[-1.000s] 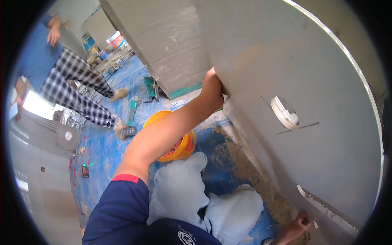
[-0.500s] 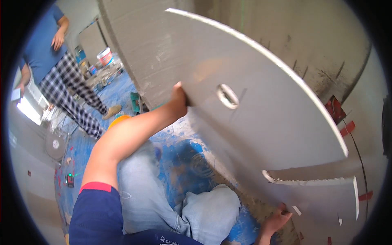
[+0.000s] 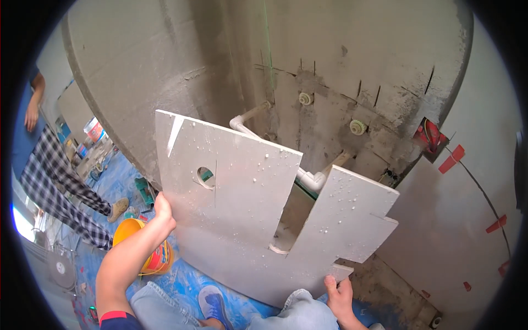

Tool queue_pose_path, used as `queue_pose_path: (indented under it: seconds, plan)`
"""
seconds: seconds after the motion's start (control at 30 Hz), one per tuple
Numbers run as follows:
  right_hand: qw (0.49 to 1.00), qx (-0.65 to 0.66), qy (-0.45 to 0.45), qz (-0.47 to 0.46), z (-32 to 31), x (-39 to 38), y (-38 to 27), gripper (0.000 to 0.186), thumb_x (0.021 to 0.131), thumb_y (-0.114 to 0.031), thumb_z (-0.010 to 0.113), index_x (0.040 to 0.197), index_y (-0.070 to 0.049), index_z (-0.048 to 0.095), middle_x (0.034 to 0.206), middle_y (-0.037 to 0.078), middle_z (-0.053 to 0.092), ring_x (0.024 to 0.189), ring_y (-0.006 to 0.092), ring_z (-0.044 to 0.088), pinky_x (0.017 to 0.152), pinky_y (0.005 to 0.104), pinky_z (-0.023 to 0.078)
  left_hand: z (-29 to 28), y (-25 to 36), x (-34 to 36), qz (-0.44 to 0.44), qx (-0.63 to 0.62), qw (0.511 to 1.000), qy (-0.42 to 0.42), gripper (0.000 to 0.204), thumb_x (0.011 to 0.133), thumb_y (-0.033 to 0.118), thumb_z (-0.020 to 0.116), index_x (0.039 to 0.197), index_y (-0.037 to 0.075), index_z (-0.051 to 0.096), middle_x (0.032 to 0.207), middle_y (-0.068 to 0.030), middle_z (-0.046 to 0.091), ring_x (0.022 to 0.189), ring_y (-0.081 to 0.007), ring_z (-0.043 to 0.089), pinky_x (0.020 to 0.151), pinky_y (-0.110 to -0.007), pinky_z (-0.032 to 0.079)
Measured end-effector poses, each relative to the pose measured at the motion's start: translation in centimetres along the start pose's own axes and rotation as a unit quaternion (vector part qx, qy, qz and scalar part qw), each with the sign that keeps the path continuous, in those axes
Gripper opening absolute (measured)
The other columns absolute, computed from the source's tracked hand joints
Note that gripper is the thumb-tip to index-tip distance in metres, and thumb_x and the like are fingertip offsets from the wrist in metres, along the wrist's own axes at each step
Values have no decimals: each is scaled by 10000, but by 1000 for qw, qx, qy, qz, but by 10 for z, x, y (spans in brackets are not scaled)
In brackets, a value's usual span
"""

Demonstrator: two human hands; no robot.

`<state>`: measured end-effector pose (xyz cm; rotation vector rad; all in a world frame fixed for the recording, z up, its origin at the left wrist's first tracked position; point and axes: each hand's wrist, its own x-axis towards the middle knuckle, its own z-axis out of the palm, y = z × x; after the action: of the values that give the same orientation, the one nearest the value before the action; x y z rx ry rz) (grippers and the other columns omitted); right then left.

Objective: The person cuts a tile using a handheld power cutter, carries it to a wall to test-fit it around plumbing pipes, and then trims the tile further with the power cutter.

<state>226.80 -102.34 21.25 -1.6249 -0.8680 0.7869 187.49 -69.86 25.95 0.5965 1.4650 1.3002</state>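
Observation:
A large grey wall tile [image 3: 236,220] stands tilted before me, its face dotted with white crumbs. It has a round hole at the left, a deep slot open at the top edge and a notch at the lower right. My left hand [image 3: 163,214] grips the tile's left edge, with the fingers partly hidden behind it. At the lower right corner, my right hand [image 3: 340,297] pinches the edge below the notch. Behind the tile, white pipes [image 3: 250,127] run along the plastered wall [image 3: 220,71].
Two capped pipe outlets [image 3: 358,127] and a red wall box [image 3: 430,136] sit in the wall. A yellow bucket [image 3: 129,228] is beside my left forearm. At the far left stands another person [image 3: 60,181] in checked trousers. Blue sheeting [image 3: 190,280] covers the floor.
The tile has swung down and left from its raised, slanted position, and its crumb-dotted face now shows. Both hands are still on it. My view has turned toward the wall.

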Motion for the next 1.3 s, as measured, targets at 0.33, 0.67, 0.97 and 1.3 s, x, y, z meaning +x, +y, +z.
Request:
queue_pose_path:
  seconds: [0.33, 0.67, 0.97, 1.3]
  plan:
    - [972, -21, -156, 177, 33, 1, 21, 427, 957, -354, 556, 1161, 21, 566, 1056, 131, 642, 976, 206, 581, 868, 334, 452, -47, -8, 30, -46, -1, 998, -33, 424, 910, 337, 360, 1067, 14, 585, 1064, -134, 622, 986, -271, 606, 883, -447, 501]
    - [977, -12, -132, 169, 49, -11, 36, 458, 963, -377, 543, 1166, 31, 586, 1088, 116, 649, 993, 184, 575, 891, 323, 448, -50, -34, 44, -85, 45, 992, -80, 414, 892, 369, 397, 1031, 41, 609, 1017, -110, 636, 942, -259, 617, 846, -438, 507]
    - [962, -26, -127, 241, 61, -18, 68, 525, 942, -457, 556, 1152, 21, 609, 1058, 129, 667, 1010, 194, 593, 877, 330, 456, -53, -51, 61, -82, 55, 967, -234, 746, 901, 644, 463, 1350, 49, 480, 1333, -151, 530, 1216, -292, 513, 1023, -447, 410]
    - [949, -41, -102, 297, 63, -16, 71, 578, 937, -477, 560, 1158, 56, 595, 1088, 141, 658, 1024, 211, 585, 898, 334, 448, -28, -83, 82, -107, 69, 963, -237, 747, 888, 615, 530, 1322, 7, 506, 1332, -148, 546, 1231, -274, 510, 1050, -389, 381]
